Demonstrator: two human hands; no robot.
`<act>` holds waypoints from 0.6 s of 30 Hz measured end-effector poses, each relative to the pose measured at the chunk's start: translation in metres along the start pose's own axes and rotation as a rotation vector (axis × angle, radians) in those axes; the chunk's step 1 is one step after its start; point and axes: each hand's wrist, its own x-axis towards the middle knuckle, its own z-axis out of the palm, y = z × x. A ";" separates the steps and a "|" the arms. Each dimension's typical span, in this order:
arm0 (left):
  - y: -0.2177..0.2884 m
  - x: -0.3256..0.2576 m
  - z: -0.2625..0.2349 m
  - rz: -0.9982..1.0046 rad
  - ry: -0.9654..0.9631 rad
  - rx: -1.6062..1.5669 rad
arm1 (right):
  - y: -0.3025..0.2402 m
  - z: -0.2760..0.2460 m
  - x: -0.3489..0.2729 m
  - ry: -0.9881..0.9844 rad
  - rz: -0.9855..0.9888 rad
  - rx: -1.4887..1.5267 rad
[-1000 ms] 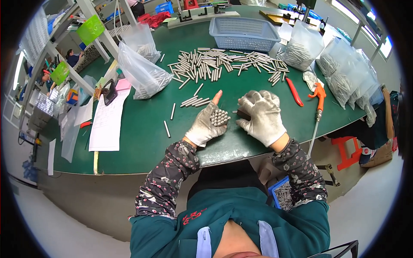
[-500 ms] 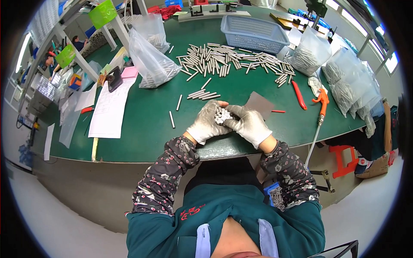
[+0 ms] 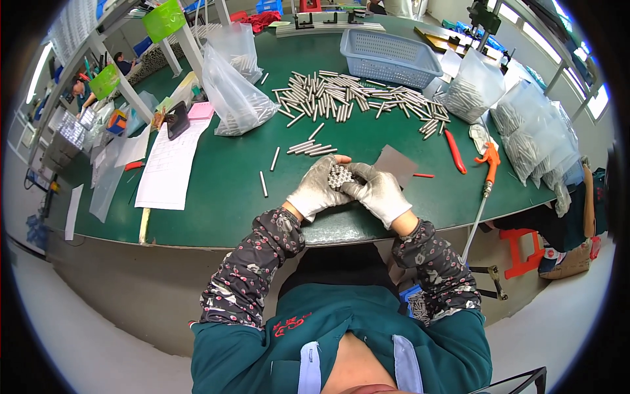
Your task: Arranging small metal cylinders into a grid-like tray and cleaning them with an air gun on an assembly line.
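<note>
Step in hand: I am gathering a bundle of metal rods (image 3: 338, 176) and squaring it up between both hands, ends facing up at me.
Left hand (image 3: 317, 190): gloved, fingers curled narrow around the left side of the bundle, thumb up against its top.
Right hand (image 3: 379, 192): gloved, fingers wrapped close over the right side of the bundle, pressing it toward my left palm.
Where the bundle is: just above the near edge of the green table (image 3: 223, 190), right in front of me.
Grey sheet (image 3: 396, 163): lies flat just right of the bundle, partly under my right hand.
Loose rods (image 3: 311, 147): a small row just beyond the bundle; the big pile of rods (image 3: 357, 102) is farther back, before the blue basket (image 3: 388, 58).
Next move, as I judge it: keeping an even squeeze so no rod slips out, with the ends level before anything is loosened.
</note>
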 end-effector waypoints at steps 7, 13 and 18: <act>0.016 -0.003 0.003 -0.051 -0.030 -0.083 | 0.001 0.003 -0.001 0.038 0.027 0.036; 0.010 -0.001 0.002 0.003 0.013 -0.054 | 0.007 -0.002 -0.003 -0.099 0.080 0.133; 0.011 -0.001 0.002 -0.011 0.019 -0.002 | 0.010 0.001 -0.005 0.012 0.040 0.179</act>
